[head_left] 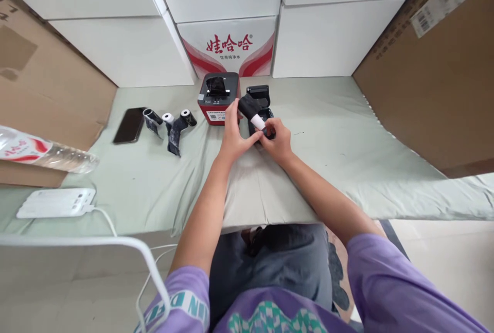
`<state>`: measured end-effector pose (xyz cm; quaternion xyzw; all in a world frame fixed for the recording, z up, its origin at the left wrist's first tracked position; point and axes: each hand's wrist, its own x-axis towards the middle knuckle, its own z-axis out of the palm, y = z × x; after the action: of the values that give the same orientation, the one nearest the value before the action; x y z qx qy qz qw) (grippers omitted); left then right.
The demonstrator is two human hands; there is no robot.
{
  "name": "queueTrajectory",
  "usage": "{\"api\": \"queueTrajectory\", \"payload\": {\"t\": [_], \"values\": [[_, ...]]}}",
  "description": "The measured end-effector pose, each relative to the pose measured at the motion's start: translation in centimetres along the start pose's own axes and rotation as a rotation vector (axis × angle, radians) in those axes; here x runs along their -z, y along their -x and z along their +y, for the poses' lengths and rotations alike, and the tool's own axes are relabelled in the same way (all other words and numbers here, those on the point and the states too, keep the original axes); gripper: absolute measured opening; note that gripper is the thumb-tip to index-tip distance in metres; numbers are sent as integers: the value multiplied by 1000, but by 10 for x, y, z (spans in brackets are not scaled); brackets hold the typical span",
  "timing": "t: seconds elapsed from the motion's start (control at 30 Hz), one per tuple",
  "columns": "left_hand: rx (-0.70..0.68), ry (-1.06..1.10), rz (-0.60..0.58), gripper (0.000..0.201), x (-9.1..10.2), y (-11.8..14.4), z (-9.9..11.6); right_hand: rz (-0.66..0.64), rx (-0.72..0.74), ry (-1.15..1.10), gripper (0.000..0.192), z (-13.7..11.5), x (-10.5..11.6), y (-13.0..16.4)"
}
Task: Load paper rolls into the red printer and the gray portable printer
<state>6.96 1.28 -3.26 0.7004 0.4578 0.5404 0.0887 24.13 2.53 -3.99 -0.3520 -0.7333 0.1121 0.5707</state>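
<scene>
Both hands meet over the middle of a pale green cloth-covered table (328, 132). My left hand (234, 135) and my right hand (276, 140) together hold a black roll (250, 109) with a white core end, tilted up to the left. Just behind it stands a small black printer (259, 95) with its lid open. Left of that is a red and black printer (218, 97) with a black roll sitting in its top.
Three small rolls with black ribbon (172, 124) and a black phone (129, 124) lie at the left. A water bottle (42, 154) and a white power strip (57, 203) sit at the near left. White cartons (227, 47) and brown cardboard (432, 81) wall the table.
</scene>
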Motion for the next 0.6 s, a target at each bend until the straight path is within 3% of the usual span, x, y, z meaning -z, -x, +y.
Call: {"api": "queueTrajectory", "payload": {"t": [0.23,0.37,0.6], "values": [[51,56,-7,116,-5,1,-1,-51,122,-84,28,0,-2,0],[60,132,39,106,-7,0,-7,-82,83,-117,35,1,-4,0],[131,381,67,91,-1,-6,-6,-23,59,-128,34,7,-5,-1]]}}
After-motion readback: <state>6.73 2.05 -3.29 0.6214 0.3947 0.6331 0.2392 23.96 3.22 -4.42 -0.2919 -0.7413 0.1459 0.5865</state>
